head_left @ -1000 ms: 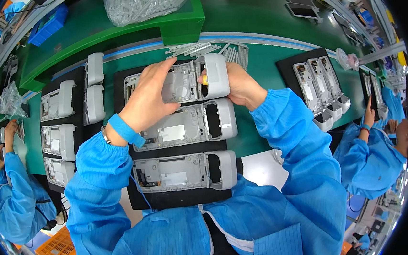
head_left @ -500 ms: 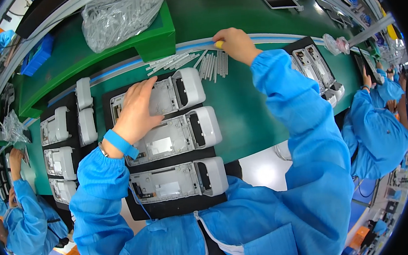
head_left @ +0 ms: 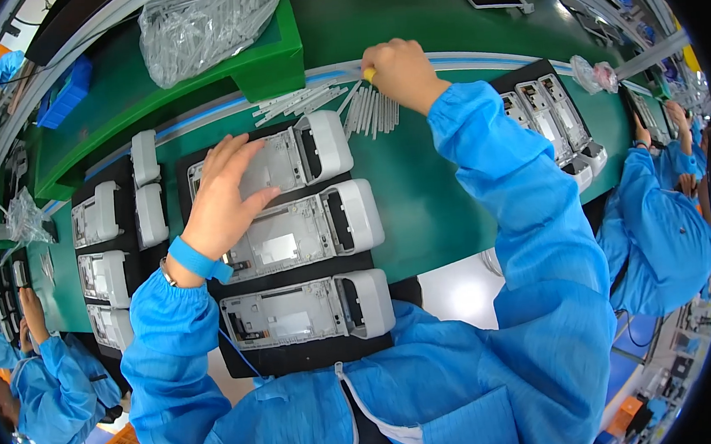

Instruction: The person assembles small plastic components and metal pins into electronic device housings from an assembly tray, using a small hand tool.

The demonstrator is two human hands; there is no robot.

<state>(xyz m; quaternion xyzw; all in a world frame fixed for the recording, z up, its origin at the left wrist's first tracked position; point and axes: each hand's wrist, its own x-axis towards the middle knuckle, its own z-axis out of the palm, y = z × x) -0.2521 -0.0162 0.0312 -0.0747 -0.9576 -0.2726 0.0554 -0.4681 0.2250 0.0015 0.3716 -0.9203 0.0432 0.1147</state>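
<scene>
Three light-grey plastic device housings lie in a column before me: a far one point(head_left: 326, 147), a middle one point(head_left: 289, 231) and a near one point(head_left: 300, 314). My left hand point(head_left: 224, 191), with a blue strap at its wrist, rests over the left part of the far housing, fingers and thumb apart. My right hand point(head_left: 400, 72) is curled at the far end of a fan of thin white strips point(head_left: 372, 114), a yellow cover showing on one digit. Its fingertips are hidden, so what they pinch, if anything, cannot be seen.
A black mat point(head_left: 291, 361) lies under the housings. More housings stand on the left point(head_left: 102, 275) and right point(head_left: 549, 115). A bag of clear tubes point(head_left: 211, 29) sits on a green raised shelf point(head_left: 273, 74). Co-workers in blue sit on either side.
My right hand has shifted slightly left and up along the strips, its fingers curling more. My left hand stays over the far housing, with little change.
</scene>
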